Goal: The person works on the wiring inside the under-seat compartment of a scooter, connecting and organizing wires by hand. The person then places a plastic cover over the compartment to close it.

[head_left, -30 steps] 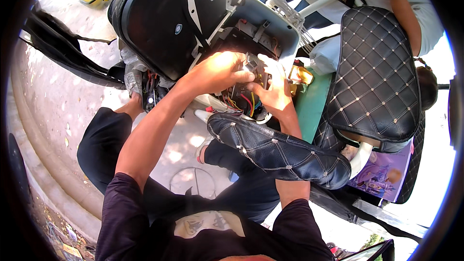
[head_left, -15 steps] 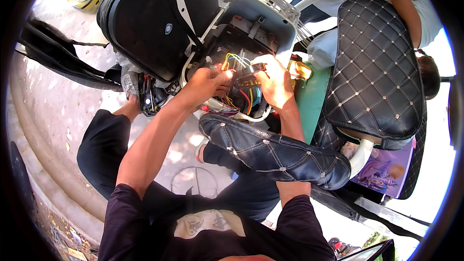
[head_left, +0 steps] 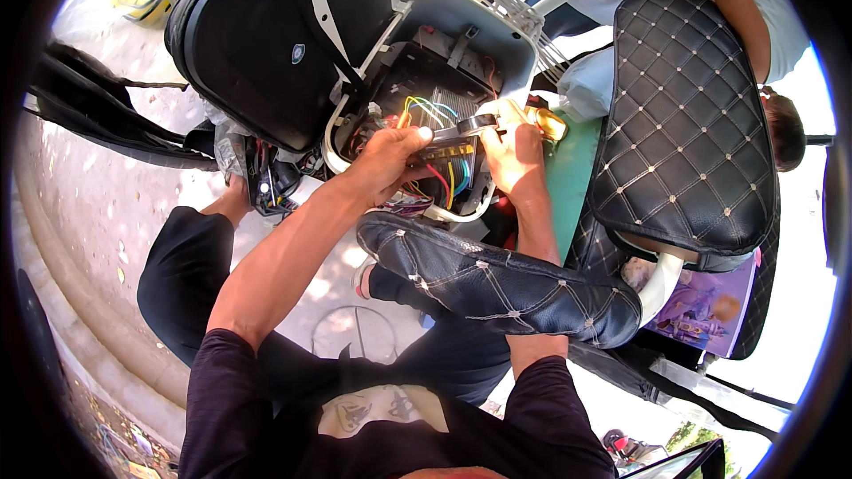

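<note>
Both my hands are over the open storage box of a seated vehicle. My right hand (head_left: 515,151) grips a small roll of black tape (head_left: 477,123). A short dark strip (head_left: 446,135) stretches from the roll to my left hand (head_left: 388,158), which pinches its end between thumb and fingers. Below and behind the strip, red, yellow and blue wires (head_left: 457,179) loop around a finned metal unit (head_left: 444,99) in the box (head_left: 508,46). My fingers hide part of the wiring.
The raised black seat (head_left: 244,53) leans at the box's left. A quilted armrest (head_left: 497,279) crosses over my right forearm, with a quilted backrest (head_left: 688,120) beyond. Tools fill a container (head_left: 271,179) at left. Another person's arm (head_left: 737,0) is at upper right.
My hands have drawn slightly apart, with the dark strip now showing between them. The tape roll has turned in my right hand. The whole view has shifted a little.
</note>
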`<state>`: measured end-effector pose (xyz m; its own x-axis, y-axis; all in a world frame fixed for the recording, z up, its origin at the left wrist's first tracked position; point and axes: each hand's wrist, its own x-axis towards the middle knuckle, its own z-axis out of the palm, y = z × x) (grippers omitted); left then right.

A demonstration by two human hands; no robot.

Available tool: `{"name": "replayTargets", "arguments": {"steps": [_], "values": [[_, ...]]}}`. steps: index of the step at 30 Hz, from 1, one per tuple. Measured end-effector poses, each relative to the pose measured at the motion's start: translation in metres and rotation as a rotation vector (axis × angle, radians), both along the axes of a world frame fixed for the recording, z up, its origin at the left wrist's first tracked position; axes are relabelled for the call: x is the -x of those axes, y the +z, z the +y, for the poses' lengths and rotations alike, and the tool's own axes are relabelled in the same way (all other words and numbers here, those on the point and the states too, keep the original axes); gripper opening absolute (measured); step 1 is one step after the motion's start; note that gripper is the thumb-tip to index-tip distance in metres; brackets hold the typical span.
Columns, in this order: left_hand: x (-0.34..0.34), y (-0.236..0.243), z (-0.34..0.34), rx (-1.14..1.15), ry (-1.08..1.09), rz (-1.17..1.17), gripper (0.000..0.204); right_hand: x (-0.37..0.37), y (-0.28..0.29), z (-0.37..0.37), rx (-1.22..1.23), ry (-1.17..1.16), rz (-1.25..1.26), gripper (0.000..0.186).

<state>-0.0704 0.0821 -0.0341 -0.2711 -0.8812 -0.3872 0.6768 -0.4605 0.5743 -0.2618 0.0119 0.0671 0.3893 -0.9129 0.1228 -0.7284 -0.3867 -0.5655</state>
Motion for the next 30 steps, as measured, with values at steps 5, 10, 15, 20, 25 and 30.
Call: {"name": "replayTargets", "arguments": {"steps": [5,10,15,20,25,30], "values": [[0.000,0.001,0.000,-0.059,-0.023,0.017,0.027,0.009,0.002,0.000,0.104,-0.049,0.116,0.013],[-0.004,0.008,-0.001,-0.165,-0.035,0.077,0.031,0.005,0.012,0.004,0.091,-0.114,0.245,0.020],[0.002,0.022,-0.007,-0.196,-0.072,0.033,0.035,0.007,0.008,0.005,0.161,-0.086,0.262,0.015],[0.007,0.026,-0.014,-0.178,-0.065,-0.029,0.026,0.001,0.003,0.008,0.250,-0.034,0.212,0.011],[0.008,0.029,-0.010,-0.128,0.063,-0.065,0.019,0.001,-0.002,0.010,0.258,0.041,0.152,0.019],[0.008,0.024,-0.008,-0.135,0.110,-0.028,0.019,-0.003,-0.002,0.009,0.263,0.071,0.154,0.024]]}}
